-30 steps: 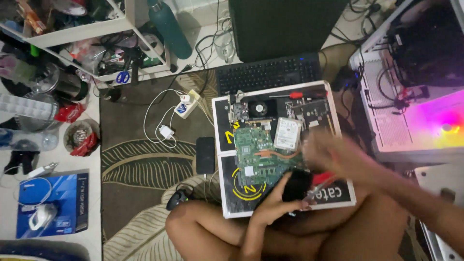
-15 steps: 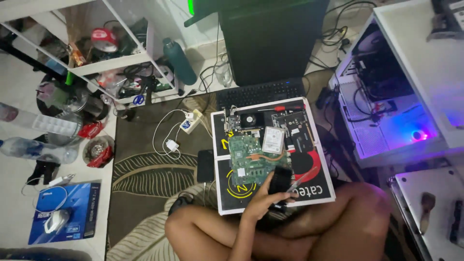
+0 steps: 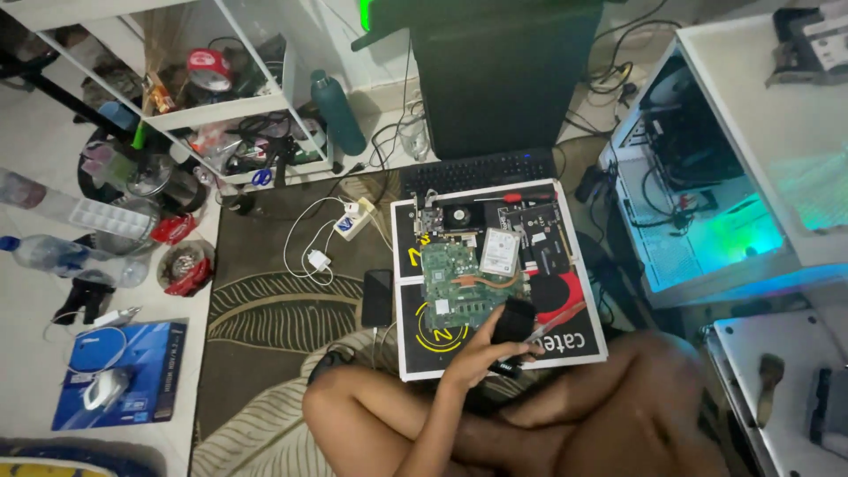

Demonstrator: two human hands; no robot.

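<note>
A: You are sitting cross-legged on the patterned rug (image 3: 265,309), and the black-and-white work board (image 3: 565,349) is lying just in front of your knees. The green circuit board (image 3: 464,283) is resting near the middle of it, with the silver hard drive (image 3: 500,252) touching its far right corner and a red-handled screwdriver (image 3: 521,198) lying along the board's far edge.

B: And what are my hands doing?

A: Your left hand (image 3: 481,349) is curling its fingers around a small black rectangular part (image 3: 511,322), holding it over the near edge of the work board, just beside the circuit board's near right corner. Your right hand is not showing at all.

B: How is that part looking?

A: It is looking dark, boxy and matte; finer detail is too small to tell.

B: What could be going wrong from here?

A: I judge that, gripped one-handed, it could be slipping onto the bare circuit board and knocking components. The black phone (image 3: 377,297) lying beside the work board's left edge and the white charger cable (image 3: 305,243) on the rug could also be snagging your arm.
</note>
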